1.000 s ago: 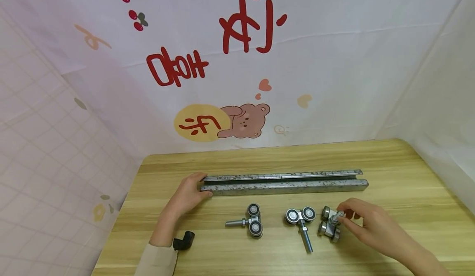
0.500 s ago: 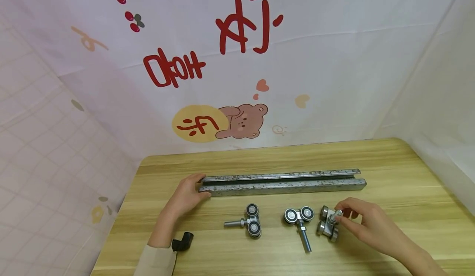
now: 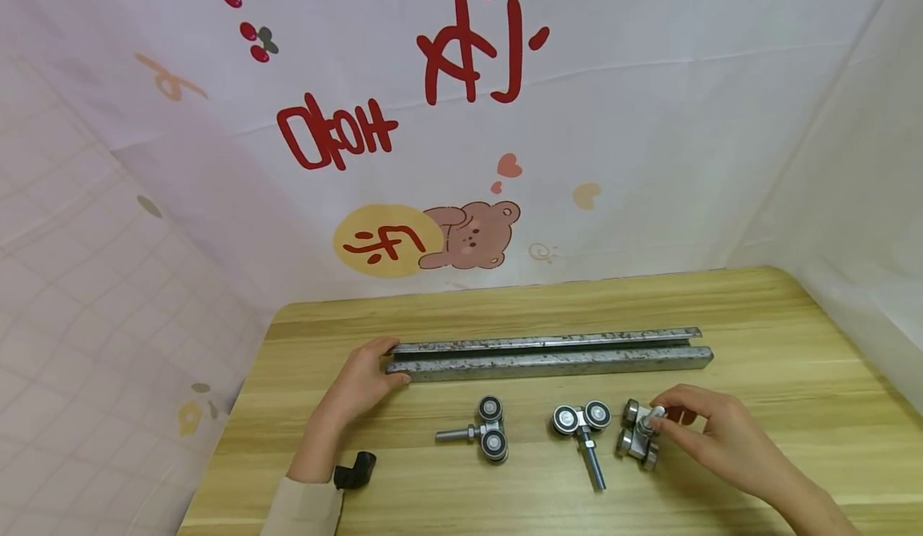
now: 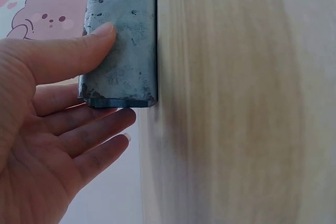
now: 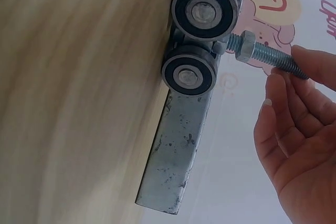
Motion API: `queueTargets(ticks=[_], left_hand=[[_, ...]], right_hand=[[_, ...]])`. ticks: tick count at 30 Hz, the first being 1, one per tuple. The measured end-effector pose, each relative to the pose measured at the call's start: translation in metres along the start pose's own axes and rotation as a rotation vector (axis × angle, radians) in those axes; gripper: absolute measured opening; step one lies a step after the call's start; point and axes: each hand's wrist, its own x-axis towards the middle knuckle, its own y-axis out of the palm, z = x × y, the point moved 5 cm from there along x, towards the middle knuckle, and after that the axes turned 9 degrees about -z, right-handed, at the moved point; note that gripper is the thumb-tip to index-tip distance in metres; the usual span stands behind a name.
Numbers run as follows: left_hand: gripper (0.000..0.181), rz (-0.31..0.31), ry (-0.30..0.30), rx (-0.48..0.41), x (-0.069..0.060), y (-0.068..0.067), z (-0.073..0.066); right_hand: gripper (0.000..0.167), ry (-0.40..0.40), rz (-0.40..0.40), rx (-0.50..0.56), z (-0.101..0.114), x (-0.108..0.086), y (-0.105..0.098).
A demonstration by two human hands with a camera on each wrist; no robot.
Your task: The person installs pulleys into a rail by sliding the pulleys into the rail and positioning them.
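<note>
A slotted metal rail (image 3: 548,364) lies lengthwise across the table, its channel facing up. My left hand (image 3: 366,380) grips the rail's left end; in the left wrist view the thumb presses the near side, with the other fingers behind and past the end. With thumb and fingertips my right hand (image 3: 710,436) pinches the threaded bolt (image 5: 275,59) of a roller trolley (image 3: 637,436), which stands on its wheels with the bolt pointing up. Left of it lies a second roller trolley (image 3: 584,432), bolt toward me. A third trolley (image 3: 490,432) lies farther left, bolt pointing left.
A black elbow-shaped piece (image 3: 355,470) lies beside the left forearm. The wooden table (image 3: 764,336) meets a printed white cloth wall (image 3: 634,119) at the back, with cloth on both sides too.
The view has shifted very slightly. Both hands keep their holds on the rail and the trolley bolt, and the trolleys stay in place.
</note>
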Motion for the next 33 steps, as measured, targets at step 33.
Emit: queueTargets(ticks=[33], left_hand=[[0.071, 0.021, 0.008, 0.011, 0.000, 0.000, 0.000]], right_hand=[[0.041, -0.082, -0.052, -0.129, 0.000, 0.004, -0.010]])
